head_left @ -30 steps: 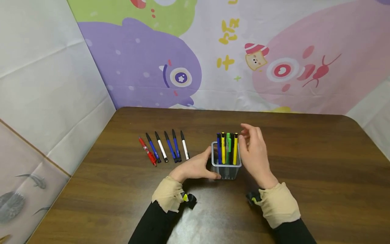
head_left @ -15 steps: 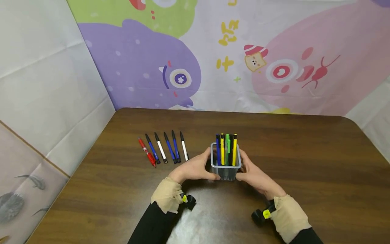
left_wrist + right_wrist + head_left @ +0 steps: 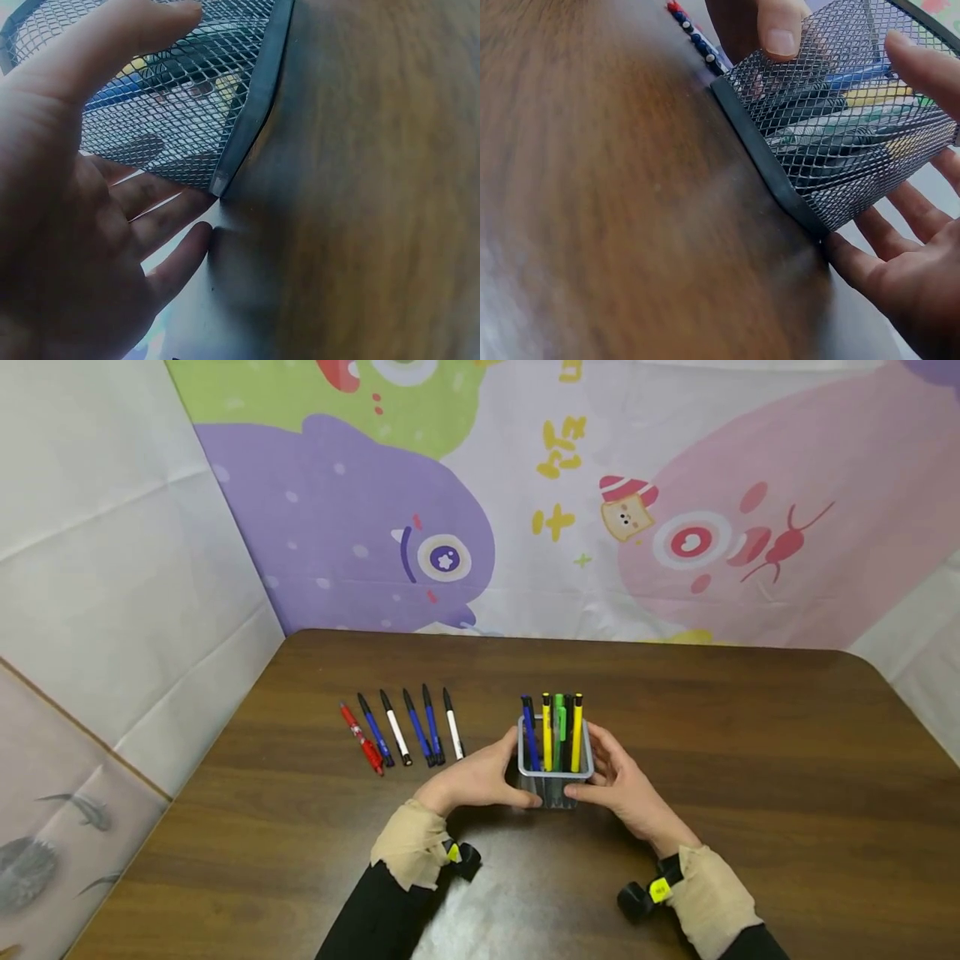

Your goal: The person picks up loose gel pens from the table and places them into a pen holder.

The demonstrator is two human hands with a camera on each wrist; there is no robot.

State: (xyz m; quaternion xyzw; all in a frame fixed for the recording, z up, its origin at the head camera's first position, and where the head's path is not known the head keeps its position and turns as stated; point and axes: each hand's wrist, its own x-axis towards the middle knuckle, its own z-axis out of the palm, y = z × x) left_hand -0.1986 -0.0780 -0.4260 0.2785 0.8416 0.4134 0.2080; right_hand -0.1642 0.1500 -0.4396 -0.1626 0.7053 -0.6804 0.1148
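A square mesh pen holder stands on the table between my two hands. My left hand holds its left side, thumb across the front wall; the left wrist view shows the fingers behind the mesh. From the other side my right hand grips it, thumb on the front. In the right wrist view the right fingertips touch the side mesh near the base. Inside stand a blue pen leaning left, yellow pens, green pens and dark ones.
Left of the holder several pens lie in a loose row: a red pen, blue pens and white pens with black caps. The brown table runs back to a cartoon-printed cloth.
My right hand has come down from beside the pen tops to grip the holder's right side. The blue pen inside now leans left. My left hand has stayed on the holder.
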